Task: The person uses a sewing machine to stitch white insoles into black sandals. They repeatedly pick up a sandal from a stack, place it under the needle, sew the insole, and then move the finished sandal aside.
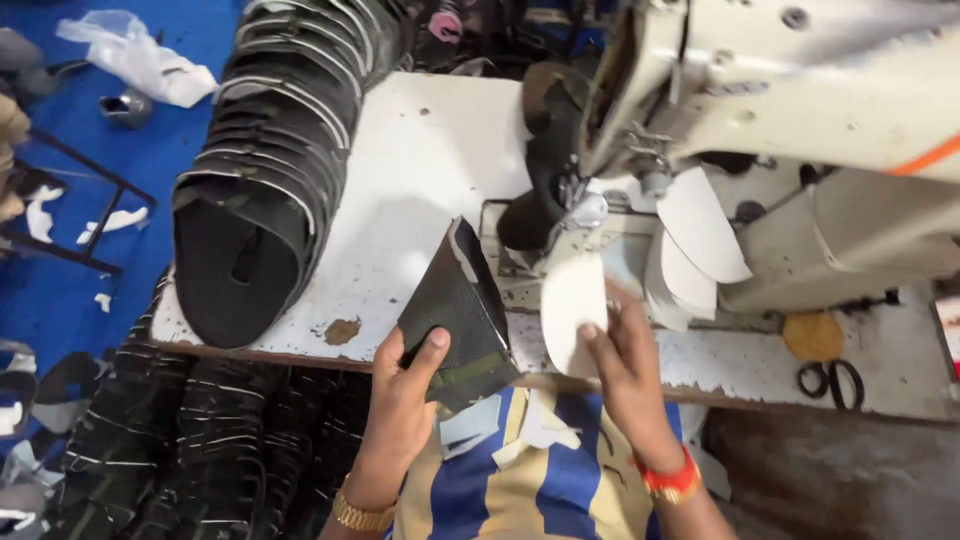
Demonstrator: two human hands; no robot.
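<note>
Nearest the lens, both hands work at the front edge of the worn white table (420, 190). Left hand (405, 395) pinches a dark cut shoe piece (455, 310) with a green strip at its lower edge, thumb on top and fingers closed beneath, tilting it up over the table edge. Right hand (625, 365) grips a pale oval lining piece (572, 305) between closed fingertips, upright and just beside the dark piece, not clearly touching it. Judging by this, the step in hand is pairing the two pieces ahead of stitching; the next move seems to call for laying one squarely on the other and feeding them under the sewing machine (790, 90) just behind.

More pale ovals (695, 245) lie stacked against the machine's base. A long overlapping row of dark shoe pieces (265, 170) rests on the table's left side, more heaped below it. Scissors (832, 380) lie at the right. No bin or tray shows; everything sits loose.
</note>
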